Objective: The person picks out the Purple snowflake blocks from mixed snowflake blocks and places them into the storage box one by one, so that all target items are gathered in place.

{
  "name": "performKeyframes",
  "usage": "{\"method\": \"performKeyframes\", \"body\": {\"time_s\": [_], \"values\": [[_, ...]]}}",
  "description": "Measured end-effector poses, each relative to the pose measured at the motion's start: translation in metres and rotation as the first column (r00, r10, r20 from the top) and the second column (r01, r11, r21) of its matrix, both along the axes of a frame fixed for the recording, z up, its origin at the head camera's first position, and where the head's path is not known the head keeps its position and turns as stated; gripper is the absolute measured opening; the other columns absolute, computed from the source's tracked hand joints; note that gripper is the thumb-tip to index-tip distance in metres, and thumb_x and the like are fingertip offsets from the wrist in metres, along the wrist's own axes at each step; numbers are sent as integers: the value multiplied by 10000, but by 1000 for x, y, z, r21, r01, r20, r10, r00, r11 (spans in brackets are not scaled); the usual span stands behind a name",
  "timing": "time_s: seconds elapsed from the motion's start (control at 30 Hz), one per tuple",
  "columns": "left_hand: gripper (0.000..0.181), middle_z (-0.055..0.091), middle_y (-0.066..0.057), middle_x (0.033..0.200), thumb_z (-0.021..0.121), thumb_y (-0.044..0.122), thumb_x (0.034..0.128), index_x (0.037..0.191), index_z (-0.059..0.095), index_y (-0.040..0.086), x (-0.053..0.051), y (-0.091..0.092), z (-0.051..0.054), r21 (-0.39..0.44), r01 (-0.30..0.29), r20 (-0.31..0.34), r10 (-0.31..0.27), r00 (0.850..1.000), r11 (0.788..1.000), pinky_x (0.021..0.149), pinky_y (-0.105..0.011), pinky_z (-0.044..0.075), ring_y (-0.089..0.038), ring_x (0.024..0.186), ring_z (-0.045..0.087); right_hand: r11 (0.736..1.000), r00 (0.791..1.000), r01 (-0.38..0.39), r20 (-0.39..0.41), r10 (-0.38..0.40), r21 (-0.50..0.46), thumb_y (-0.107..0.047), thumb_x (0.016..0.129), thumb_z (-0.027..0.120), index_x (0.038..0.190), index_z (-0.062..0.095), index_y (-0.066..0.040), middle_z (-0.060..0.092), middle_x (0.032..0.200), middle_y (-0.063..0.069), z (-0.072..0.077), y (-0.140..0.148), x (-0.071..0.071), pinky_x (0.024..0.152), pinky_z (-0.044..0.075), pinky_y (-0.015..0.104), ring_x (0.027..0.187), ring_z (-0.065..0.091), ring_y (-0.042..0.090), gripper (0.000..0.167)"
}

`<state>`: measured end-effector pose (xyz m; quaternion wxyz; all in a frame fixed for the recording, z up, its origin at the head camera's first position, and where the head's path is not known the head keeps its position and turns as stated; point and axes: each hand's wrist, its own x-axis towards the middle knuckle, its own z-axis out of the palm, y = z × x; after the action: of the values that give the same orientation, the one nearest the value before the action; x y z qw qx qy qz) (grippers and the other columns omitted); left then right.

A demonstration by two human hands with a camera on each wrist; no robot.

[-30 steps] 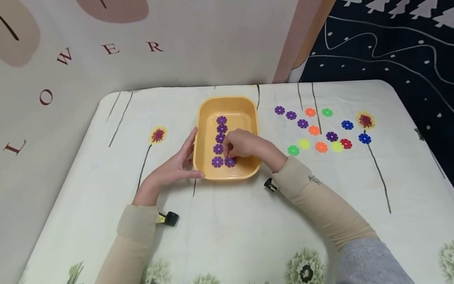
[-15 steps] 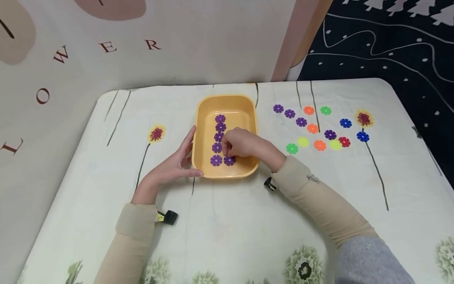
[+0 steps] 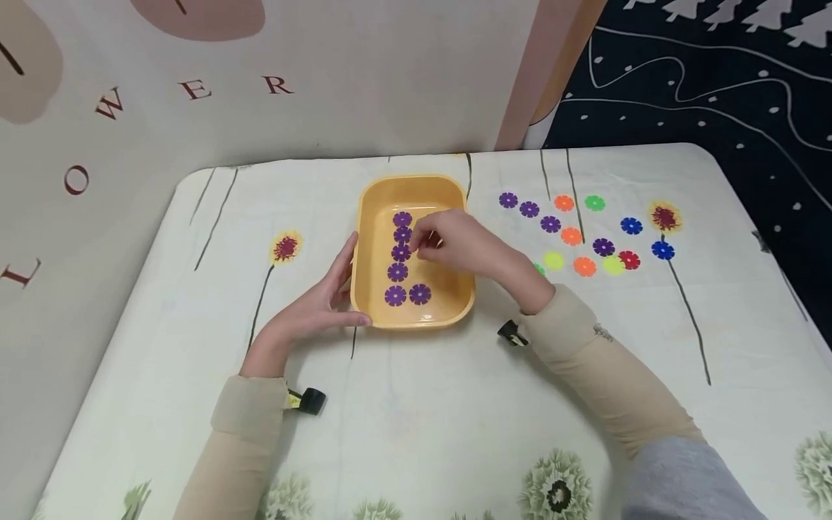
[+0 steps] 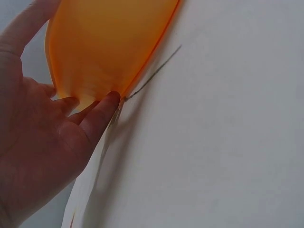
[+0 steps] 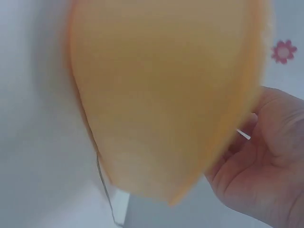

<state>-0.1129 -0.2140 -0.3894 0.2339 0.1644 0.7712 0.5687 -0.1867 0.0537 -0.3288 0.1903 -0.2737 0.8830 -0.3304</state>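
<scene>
The yellow plastic tray (image 3: 416,324) stands on the cloth with several purple snowflake discs (image 3: 398,272) inside. They form a column, and one more purple disc (image 3: 419,294) lies right of its lowest one. My left hand (image 3: 317,307) is spread along the tray's left side, its thumb on the near corner; in the left wrist view its fingers (image 4: 102,114) touch the wall. Over the tray hovers my right hand (image 3: 463,242), fingers loosely bent, thumb apart from the index finger, nothing visible between them. In the right wrist view the tray wall (image 5: 156,118) hides its fingertips.
Right of the tray, loose discs in purple, orange (image 3: 585,266), green (image 3: 594,203), yellow (image 3: 553,261), blue (image 3: 631,226) and red (image 3: 629,260) lie scattered on the white flowered tablecloth (image 3: 442,404). A wall (image 3: 390,87) stands behind the table.
My right hand has lifted off the purple disc at the tray's near end and shifted up and to the right, leaving that disc lying there. My left hand stays at the tray.
</scene>
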Motion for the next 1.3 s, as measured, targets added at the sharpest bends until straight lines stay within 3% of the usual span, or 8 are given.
{"method": "performKeyframes", "body": {"time_s": [0.23,0.37,0.63,0.87,0.97,1.07,1.2,1.3], "values": [[1249,-99,150,1675,825,119,803,1561,-111,449,-1,-1,1,-5,-1,-13,1,1000,1000,1253,-503,227,-219,1572,75,986,988,156,1,-157,-66,-110,949,674,1083,718,-56,707,1056,96,6,35,-11,868,590,330,974,642,215,151],[1250,-64,127,1683,828,129,804,1564,-113,442,-1,-2,2,-12,-3,-9,3,1000,1000,1250,-502,237,-224,1569,103,961,964,265,25,-263,-82,-139,961,661,1122,709,-69,695,1102,115,6,61,-16,889,577,332,1001,638,236,181],[1243,-41,97,1689,822,137,811,1565,-121,434,-3,-3,3,-12,9,-10,-9,1000,1000,1242,-501,259,-232,1564,131,903,908,417,11,-418,-102,-236,986,625,1177,689,-75,693,1161,133,4,116,-15,768,520,186,954,633,245,258],[1244,-56,86,1691,821,137,809,1568,-121,425,-5,-2,5,-8,10,-25,-11,1000,1000,1247,-504,243,-234,1567,114,834,838,545,65,-542,-87,-426,979,600,1249,645,-91,683,1094,27,3,160,-12,812,518,182,888,634,59,433],[1250,-71,93,1688,826,143,803,1571,-121,419,-4,-2,5,-8,6,-25,-6,1000,1000,1250,-499,235,-229,1569,99,800,802,596,108,-587,-76,-506,951,606,1288,625,-117,652,1105,-37,-6,181,-13,944,527,277,901,622,11,515],[1255,-73,97,1687,834,166,797,1572,-119,416,-3,-2,5,-6,1,-19,-2,1000,1000,1250,-502,232,-235,1570,94,755,753,653,163,-638,-59,-557,919,619,1291,632,-176,631,1108,-91,-22,205,-17,947,539,217,910,623,-14,533],[1256,-67,73,1691,839,195,798,1573,-126,411,-1,-1,3,0,8,-13,-8,1000,1000,1247,-510,234,-254,1568,105,713,701,701,199,-685,-14,-549,912,637,1304,628,-180,630,1165,-46,-38,227,-15,883,556,171,946,632,16,538],[1259,-80,62,1692,838,195,799,1573,-132,406,0,-1,2,7,12,-7,-12,1000,1000,1248,-505,232,-252,1569,94,715,695,696,189,-693,61,-532,942,604,1381,565,-115,574,1306,100,-39,234,-8,921,533,293,1053,586,146,607]]}}
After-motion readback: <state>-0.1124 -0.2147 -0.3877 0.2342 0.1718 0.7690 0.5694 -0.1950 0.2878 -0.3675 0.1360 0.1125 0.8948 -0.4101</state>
